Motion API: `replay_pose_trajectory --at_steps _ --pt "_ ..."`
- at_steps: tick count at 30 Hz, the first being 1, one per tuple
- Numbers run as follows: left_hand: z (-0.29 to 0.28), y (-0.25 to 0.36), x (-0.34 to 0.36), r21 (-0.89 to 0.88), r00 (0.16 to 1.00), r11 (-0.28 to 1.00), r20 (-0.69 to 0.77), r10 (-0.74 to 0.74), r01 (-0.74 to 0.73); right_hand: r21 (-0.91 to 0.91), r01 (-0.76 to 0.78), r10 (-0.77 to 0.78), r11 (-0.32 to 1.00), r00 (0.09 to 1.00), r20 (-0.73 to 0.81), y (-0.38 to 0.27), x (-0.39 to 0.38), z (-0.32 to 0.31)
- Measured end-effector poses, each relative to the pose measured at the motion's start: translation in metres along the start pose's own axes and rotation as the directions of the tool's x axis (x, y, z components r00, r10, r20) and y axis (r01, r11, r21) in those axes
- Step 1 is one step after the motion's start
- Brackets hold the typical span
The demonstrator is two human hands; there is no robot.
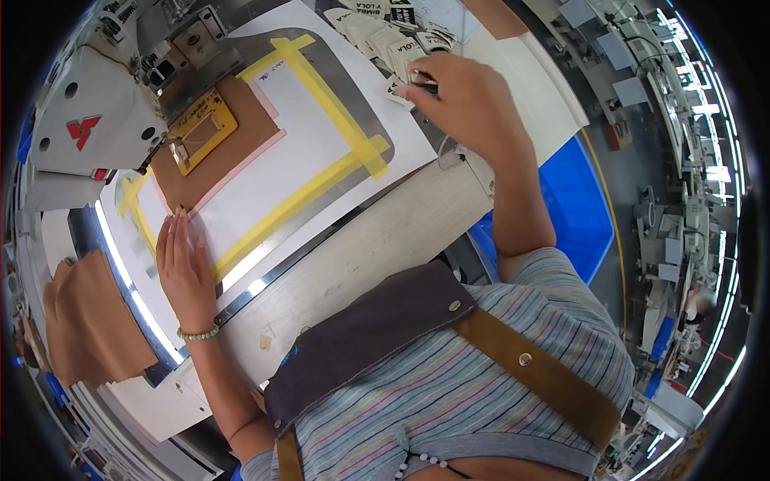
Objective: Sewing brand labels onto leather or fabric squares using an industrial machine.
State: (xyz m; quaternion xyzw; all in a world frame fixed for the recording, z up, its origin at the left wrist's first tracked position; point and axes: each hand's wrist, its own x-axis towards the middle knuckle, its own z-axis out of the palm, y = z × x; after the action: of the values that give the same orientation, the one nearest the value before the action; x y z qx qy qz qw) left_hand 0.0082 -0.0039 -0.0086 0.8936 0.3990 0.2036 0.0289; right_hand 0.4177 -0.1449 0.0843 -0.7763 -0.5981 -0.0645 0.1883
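Observation:
My left hand (183,260) lies with its fingers stretched out on the lower corner of a brown leather-like piece (255,128) edged with pink strips. The piece rests on a white sheet framed with yellow tape (329,92). On it, under the head of a sewing machine (100,120), lies a yellow plate with a rectangular opening (215,128). My right hand (461,96) is closed round a small dark tool (425,80), mostly hidden by the fingers. Its fingertips are at the edge of a pile of printed white and black labels (385,40); a pale label (393,90) shows just below them.
A stack of brown pieces (92,321) sits at the left beside a metal rail. Right of the table stands a blue bin (577,208). A brown sheet (496,16) lies at the far table edge. More machines and a person (699,303) are farther right.

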Motion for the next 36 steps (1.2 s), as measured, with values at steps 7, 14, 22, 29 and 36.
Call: replay_pose_trajectory --at_steps 7,14,22,29,36 --pt "-0.019 0.019 0.0 -0.497 0.991 0.859 0.015 -0.133 0.123 -0.002 0.18 -0.18 0.984 0.983 -0.037 0.002 0.005 0.059" --pt "-0.023 0.064 0.037 -0.845 0.852 -0.164 0.522 -0.049 0.508 0.04 0.764 -0.727 0.644 0.627 -0.279 -0.099 0.019 0.061" --pt "-0.009 0.051 0.031 -0.867 0.841 -0.151 0.497 -0.214 0.474 0.554 0.515 -0.55 0.654 0.827 -0.12 -0.124 0.043 0.07" --pt "-0.004 0.035 0.03 -0.843 0.813 -0.164 0.538 -0.222 0.513 0.743 -0.09 -0.44 0.663 0.756 0.484 -0.134 0.076 0.093" --pt "-0.012 0.002 0.054 -0.692 0.948 0.659 0.124 -0.294 0.295 0.693 -0.006 -0.346 0.721 0.863 0.368 -0.134 0.151 0.143"
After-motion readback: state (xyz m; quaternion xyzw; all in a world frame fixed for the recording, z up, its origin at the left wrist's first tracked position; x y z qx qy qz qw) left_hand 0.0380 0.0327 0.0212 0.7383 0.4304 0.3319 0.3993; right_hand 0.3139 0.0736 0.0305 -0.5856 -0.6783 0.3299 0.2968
